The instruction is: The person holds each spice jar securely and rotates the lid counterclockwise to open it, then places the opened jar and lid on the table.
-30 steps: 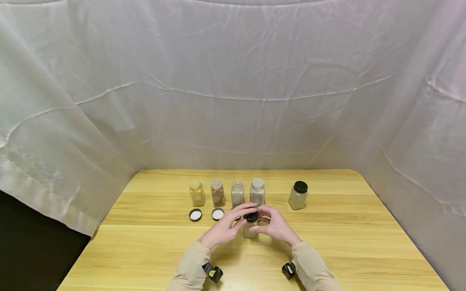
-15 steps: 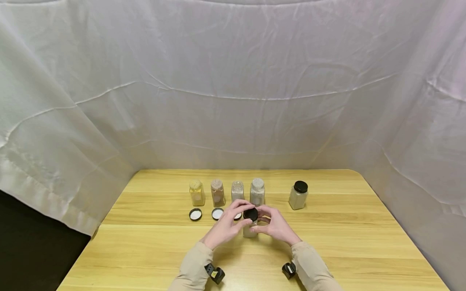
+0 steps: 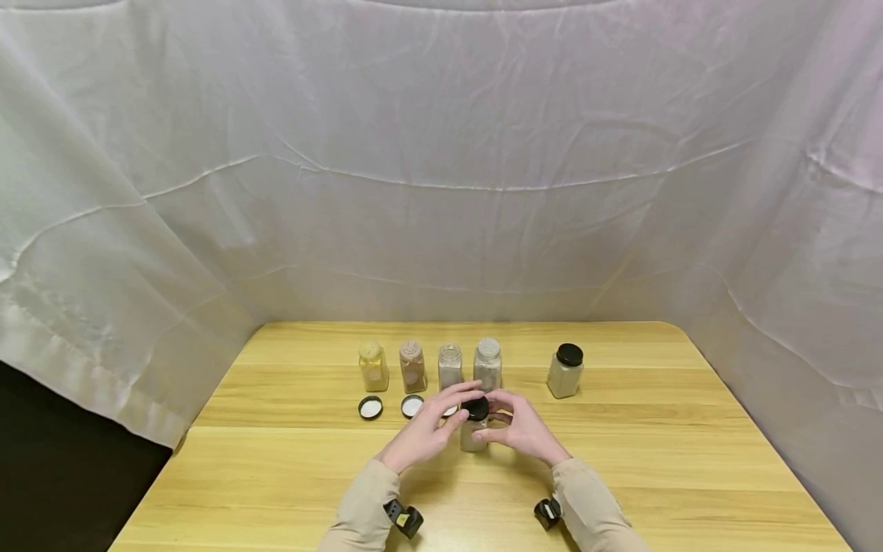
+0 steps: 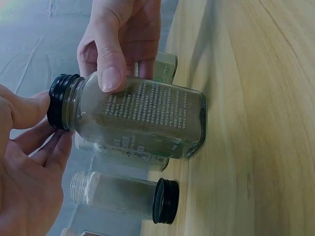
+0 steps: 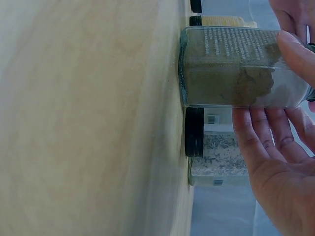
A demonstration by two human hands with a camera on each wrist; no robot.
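Observation:
In the middle of the table stands a glass spice jar [image 4: 147,113] of grey-brown powder, upright, with printed text on its side. Its black screw lid [image 4: 61,101] sits on the neck. My left hand [image 3: 429,431] pinches that lid, thumb on the near side and fingers round the far side. My right hand [image 3: 523,431] holds the jar's body from the right, with the thumb [image 5: 298,54] on one face and the fingers on another. Part of the lid is hidden behind the left fingers in the head view.
Behind the hands stand a yellow jar [image 3: 374,371], a reddish-brown jar [image 3: 412,371] and two pale grey jars, all lidless. Upturned black lids [image 3: 370,408] lie in front, one partly behind my left hand. Farther right stands a jar [image 3: 565,374] with its black lid on.
My left hand has turned a little about the lid, its thumb going right across the near side and then back left. The right hand and the jar stay in place.

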